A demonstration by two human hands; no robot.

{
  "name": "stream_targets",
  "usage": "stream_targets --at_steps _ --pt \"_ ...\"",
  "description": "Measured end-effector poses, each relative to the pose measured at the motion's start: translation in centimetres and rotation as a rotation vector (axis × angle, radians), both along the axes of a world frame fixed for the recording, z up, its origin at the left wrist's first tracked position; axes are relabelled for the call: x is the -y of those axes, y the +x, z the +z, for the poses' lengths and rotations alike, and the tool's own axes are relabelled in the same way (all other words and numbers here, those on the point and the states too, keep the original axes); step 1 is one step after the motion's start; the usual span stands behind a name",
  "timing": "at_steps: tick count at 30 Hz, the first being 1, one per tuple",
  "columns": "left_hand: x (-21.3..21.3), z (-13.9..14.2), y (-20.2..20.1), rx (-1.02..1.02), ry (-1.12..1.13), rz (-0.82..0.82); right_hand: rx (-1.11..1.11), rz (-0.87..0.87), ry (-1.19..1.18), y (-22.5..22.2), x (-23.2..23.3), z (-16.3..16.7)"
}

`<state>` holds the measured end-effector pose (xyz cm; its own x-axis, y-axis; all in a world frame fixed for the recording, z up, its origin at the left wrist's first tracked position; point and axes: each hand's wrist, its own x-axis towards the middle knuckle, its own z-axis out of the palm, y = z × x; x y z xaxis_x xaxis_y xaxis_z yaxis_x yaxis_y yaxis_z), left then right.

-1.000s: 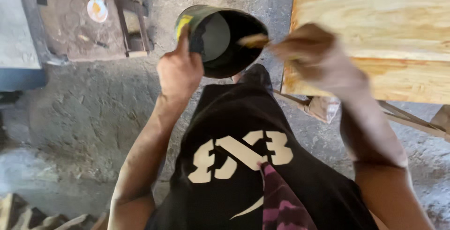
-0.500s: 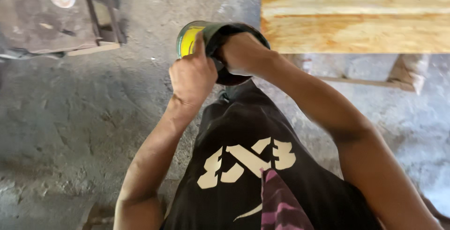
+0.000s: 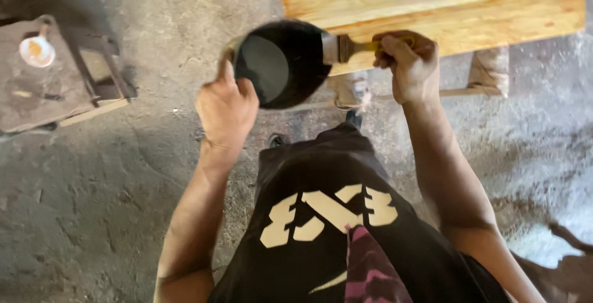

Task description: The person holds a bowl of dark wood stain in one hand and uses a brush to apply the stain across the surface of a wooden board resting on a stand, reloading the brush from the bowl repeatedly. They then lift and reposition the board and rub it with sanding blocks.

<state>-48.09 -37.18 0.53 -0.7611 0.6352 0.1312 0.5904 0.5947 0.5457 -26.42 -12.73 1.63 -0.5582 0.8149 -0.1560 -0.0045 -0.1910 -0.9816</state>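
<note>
Big pale wooden board (image 3: pixel 432 0) across the top of your view, lying flat on supports over the rough concrete floor (image 3: pixel 92 216), its surface yellow and glossy in bands. Off to your left sits a dark, stained low stand (image 3: pixel 43 87) with a small white dish (image 3: pixel 36 51) on it.

Now the black can (image 3: pixel 281 62): you've got it up in front of your chest, just short of the board's near edge, tipped so its dark open mouth faces you. Your left hand (image 3: pixel 225 108) is wrapped around its side, thumb up along the rim, probably to keep it steady and close to the brush.

Your right hand (image 3: pixel 407 62) is closed in a fist round the yellow handle of the brush (image 3: pixel 346 48), bristles resting at the can's rim, likely wiping or loading there.

Half a second back your right forearm crossed over the can and hid it; now that hand has swung out to the right, and the brush is in plain sight.
</note>
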Motion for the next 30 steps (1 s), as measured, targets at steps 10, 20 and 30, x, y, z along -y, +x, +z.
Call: stream_targets --at_steps 10,20,30 --pt "-10.7 2.9 5.1 -0.064 0.264 -0.074 -0.468 -0.115 -0.617 8.4 -18.0 -6.4" --pt "-23.0 6.9 17.2 0.394 0.297 0.358 -0.028 -0.249 0.171 13.8 -46.3 -15.9" --pt "-26.4 7.5 19.5 0.377 0.204 0.444 0.505 -0.019 1.518 3.2 -46.0 -20.7"
